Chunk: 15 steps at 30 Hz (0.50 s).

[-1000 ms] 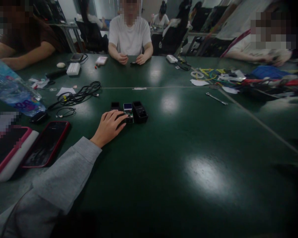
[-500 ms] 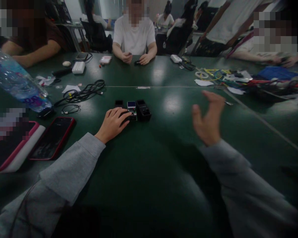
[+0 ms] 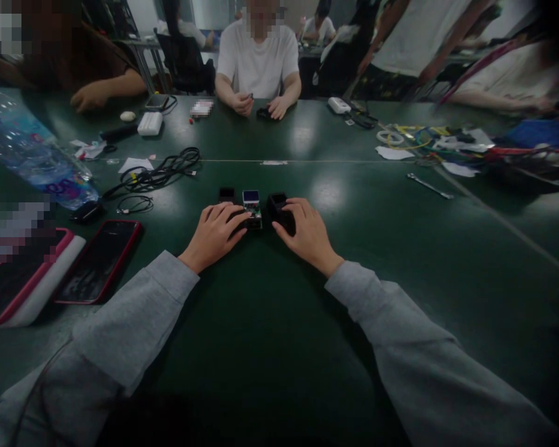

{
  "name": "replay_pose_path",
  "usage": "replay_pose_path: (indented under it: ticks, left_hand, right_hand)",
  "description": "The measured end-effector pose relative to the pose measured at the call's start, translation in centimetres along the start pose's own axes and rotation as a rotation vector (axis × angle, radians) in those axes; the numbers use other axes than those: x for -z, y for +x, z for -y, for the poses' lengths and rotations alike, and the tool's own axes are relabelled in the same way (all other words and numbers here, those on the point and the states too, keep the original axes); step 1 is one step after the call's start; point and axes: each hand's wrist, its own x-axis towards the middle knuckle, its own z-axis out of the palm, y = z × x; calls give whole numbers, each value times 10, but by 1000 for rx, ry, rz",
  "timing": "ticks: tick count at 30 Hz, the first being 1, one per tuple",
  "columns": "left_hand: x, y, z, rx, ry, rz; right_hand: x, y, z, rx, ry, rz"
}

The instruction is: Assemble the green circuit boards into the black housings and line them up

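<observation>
My left hand [image 3: 220, 233] curves over a small circuit board with a screen [image 3: 251, 202], its index finger and thumb at the board's left side. Behind those fingers a black casing piece with a square window [image 3: 227, 195] shows only its top; my palm hides the rest. My right hand [image 3: 305, 231] is closed around a black plastic case [image 3: 277, 200], thumb on the near side and fingers over the right edge. A narrow gap separates the board from this case. All three parts are on the dark green table [image 3: 261, 323].
To the left are phones, one a red-edged phone [image 3: 100, 261], a water bottle [image 3: 37, 152] and coiled black cables [image 3: 161, 171]. A wrench [image 3: 429, 185] and a wire heap [image 3: 470, 146] lie to the right. A person in white [image 3: 259, 62] sits opposite, hands on small parts.
My right hand has come in from the right and closed around the black case, which has shifted slightly right, away from the board. My left hand stays over the same parts.
</observation>
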Motion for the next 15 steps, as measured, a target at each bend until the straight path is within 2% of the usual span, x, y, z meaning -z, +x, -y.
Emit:
replay_pose_path:
  ticks: [6, 9, 12, 15]
  left_hand:
    - [1, 0, 0, -2, 3, 14]
    - [1, 0, 0, 0, -3, 16]
    - [1, 1, 0, 4, -8, 8]
    - [1, 1, 0, 3, -15, 11]
  right_hand:
    - [-8, 3, -4, -95, -12, 13]
    - [-2, -3, 3, -133, 0, 75]
    - [18, -33, 12, -106, 94, 167]
    - [61, -92, 3, -46, 212, 274]
